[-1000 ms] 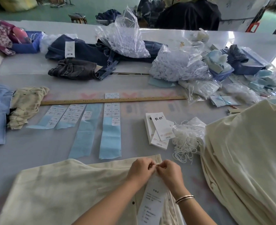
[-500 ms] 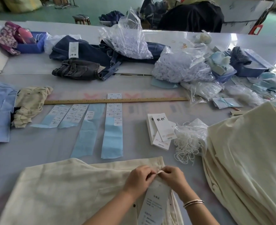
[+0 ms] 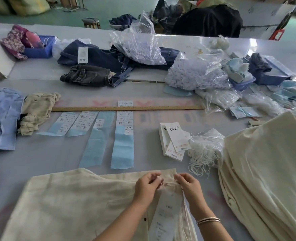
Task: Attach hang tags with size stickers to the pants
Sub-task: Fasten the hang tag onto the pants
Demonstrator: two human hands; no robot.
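Note:
Cream pants [image 3: 70,202] lie flat at the near edge of the table. A long white hang tag [image 3: 166,213] rests on them below the waistband, its white string at the top. My left hand [image 3: 147,186] pinches the string just left of the tag's top. My right hand [image 3: 189,186] holds the waistband and string on the right; its fingers are curled there. More hang tags [image 3: 175,138] are stacked beyond, next to a bag of white strings [image 3: 204,150]. Blue backing sheets with size stickers [image 3: 124,122] lie further up.
A tall pile of cream pants [image 3: 265,171] fills the right side. A wooden ruler [image 3: 126,108] crosses the middle. Dark jeans [image 3: 95,66], plastic bags [image 3: 143,44] and blue boxes sit at the back. Blue and beige garments [image 3: 3,117] lie at the left.
My hands have drawn slightly apart at the top of the tag, and the string now shows between them. The camera view has shifted a little.

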